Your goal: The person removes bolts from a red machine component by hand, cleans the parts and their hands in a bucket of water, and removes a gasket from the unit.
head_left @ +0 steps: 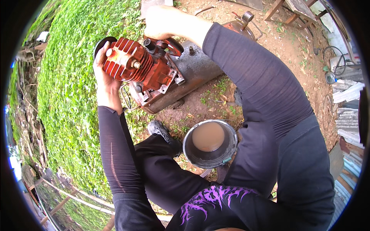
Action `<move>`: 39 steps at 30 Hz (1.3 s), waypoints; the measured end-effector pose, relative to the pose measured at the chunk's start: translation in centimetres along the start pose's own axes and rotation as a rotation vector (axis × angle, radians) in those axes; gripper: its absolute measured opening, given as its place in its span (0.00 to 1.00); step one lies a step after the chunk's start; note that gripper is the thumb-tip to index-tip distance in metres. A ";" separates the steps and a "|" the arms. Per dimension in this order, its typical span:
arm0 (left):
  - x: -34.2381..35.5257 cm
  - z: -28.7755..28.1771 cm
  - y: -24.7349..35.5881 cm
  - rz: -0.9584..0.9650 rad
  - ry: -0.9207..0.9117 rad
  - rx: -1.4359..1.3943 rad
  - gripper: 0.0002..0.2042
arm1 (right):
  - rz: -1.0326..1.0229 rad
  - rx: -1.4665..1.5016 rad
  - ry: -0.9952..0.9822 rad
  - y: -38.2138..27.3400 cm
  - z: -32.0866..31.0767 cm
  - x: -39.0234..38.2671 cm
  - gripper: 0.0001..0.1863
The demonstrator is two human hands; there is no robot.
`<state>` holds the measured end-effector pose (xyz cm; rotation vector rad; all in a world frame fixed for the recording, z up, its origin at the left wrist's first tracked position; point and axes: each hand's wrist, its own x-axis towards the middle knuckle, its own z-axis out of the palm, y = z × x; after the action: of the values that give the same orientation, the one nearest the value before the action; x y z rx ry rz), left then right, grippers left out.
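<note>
A red, finned compressor pump head sits on a weathered grey tank in the upper middle. My left hand is wrapped round the left side of the pump, beside a black round disc. My right hand reaches over the back of the pump near a red wheel; its fingers curl, and what they hold is hidden or too small to name. A brass fitting sticks out of the head. A gauge stands at the tank's far end.
A bucket of muddy water sits between my legs, near my shoe. Grass lies to the left and dirt to the right, with a wooden bench, a hose and corrugated sheets.
</note>
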<state>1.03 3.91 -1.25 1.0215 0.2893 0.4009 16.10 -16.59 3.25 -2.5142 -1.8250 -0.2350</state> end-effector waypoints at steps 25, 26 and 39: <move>0.0 0.2 -0.2 -0.016 0.036 -0.040 0.12 | 0.168 0.135 0.122 -2.7 0.6 -2.8 0.13; -0.1 0.4 -0.2 -0.016 0.041 -0.035 0.12 | 0.185 0.159 0.104 -2.5 0.6 -2.7 0.14; -0.6 1.3 0.1 -0.002 0.024 0.006 0.11 | 0.246 0.194 0.173 -2.2 1.0 -4.5 0.14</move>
<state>1.05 2.74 -0.49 1.0229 0.3131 0.4113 12.77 -20.01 1.54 -2.4644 -1.3902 -0.2455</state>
